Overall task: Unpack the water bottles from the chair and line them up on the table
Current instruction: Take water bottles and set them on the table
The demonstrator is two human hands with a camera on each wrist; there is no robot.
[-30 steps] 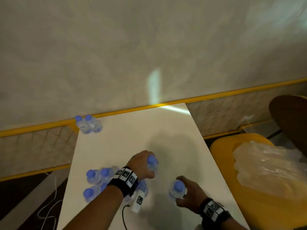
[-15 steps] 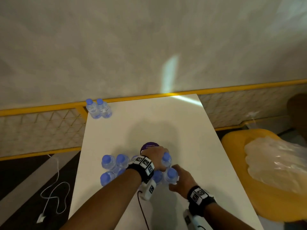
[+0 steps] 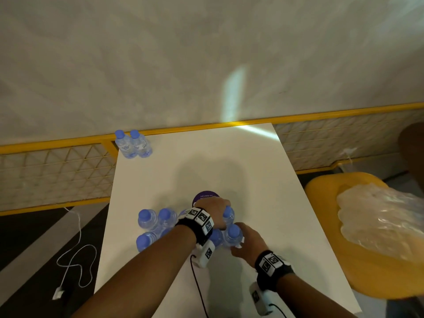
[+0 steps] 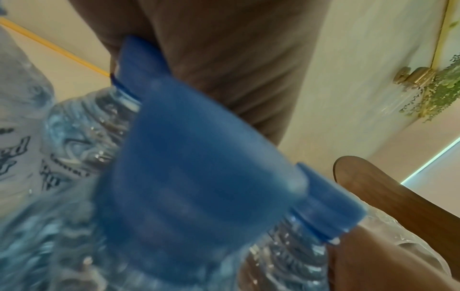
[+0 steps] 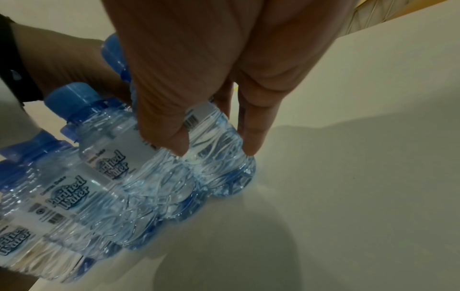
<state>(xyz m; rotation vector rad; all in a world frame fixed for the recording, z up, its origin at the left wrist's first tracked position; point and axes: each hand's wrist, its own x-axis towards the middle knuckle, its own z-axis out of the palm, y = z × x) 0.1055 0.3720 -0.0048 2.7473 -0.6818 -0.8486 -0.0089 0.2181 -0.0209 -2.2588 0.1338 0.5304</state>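
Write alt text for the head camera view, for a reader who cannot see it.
Two hands hold small blue-capped water bottles upright in a cluster on a white table: the left hand and the right hand each grip one. Two more bottles stand at the far left corner; crumpled plastic wrap lies on a yellow chair to the right.

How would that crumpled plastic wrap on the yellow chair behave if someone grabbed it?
The plastic wrap looks thin and see-through, so it is probably very light. It lies crumpled on the chair, so it would likely flop and bunch up rather than hold any shape.
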